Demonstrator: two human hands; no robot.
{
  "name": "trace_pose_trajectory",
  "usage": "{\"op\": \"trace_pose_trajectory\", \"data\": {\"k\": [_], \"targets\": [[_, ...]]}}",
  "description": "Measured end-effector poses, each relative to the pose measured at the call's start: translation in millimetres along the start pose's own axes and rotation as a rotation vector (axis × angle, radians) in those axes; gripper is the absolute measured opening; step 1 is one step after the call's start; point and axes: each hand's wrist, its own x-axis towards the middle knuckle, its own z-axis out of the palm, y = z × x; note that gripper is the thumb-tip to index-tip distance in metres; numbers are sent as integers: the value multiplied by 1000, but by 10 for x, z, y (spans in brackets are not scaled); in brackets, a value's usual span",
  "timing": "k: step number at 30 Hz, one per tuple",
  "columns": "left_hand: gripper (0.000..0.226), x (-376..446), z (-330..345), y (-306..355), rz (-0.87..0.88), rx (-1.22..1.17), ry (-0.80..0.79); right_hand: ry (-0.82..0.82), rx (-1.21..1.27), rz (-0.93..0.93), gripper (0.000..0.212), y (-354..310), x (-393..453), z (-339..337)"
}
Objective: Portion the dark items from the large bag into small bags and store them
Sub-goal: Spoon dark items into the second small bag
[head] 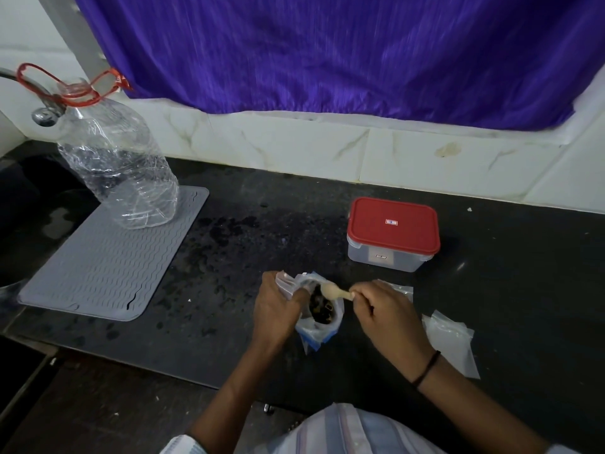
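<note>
A clear plastic bag with blue edging [319, 332] stands open on the black counter, with dark items [322, 309] showing inside. My left hand [276, 309] grips the bag's left rim and holds the mouth open. My right hand [386, 314] pinches the handle of a pale spoon [334, 290], whose bowl sits over the bag's opening. Small clear bags [450, 342] lie flat on the counter to the right of my right hand; another [397, 290] peeks out behind it.
A clear box with a red lid [393, 234] stands shut behind the bags. At the left, a grey ribbed mat [108, 267] carries a large clear bottle [121, 165] under a tap. A purple curtain hangs above the tiled wall.
</note>
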Motion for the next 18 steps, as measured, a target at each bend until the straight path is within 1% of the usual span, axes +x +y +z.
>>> {"op": "trace_pose_trajectory", "data": {"k": [2,5,8,12,13,15,17,18], "targets": [[36,34,15,-19,-72,-22,10,-99,-46,52,17,44,1,128],[40,93,51,-60,-222,-92,-24,-202,-121,75,18,31,1,252],[55,127,83,-103,-355,-226,-103,-248,-205,60,19,-22,16,312],[67,229,157,-276,-428,-385,-167,-292,-255,49,18,-30,21,352],[71,213,136,-209,-467,-432,-189,-306,-248,57,18,-27,23,354],[67,192,133,-146,-524,-548,-224,-334,-202,99,18,-23,25,344],[54,143,131,-71,-539,-633,-248,-350,-131,157,17,-5,8,328],[51,128,138,-65,-540,-657,-250,-348,-95,178,16,15,-10,325]]}}
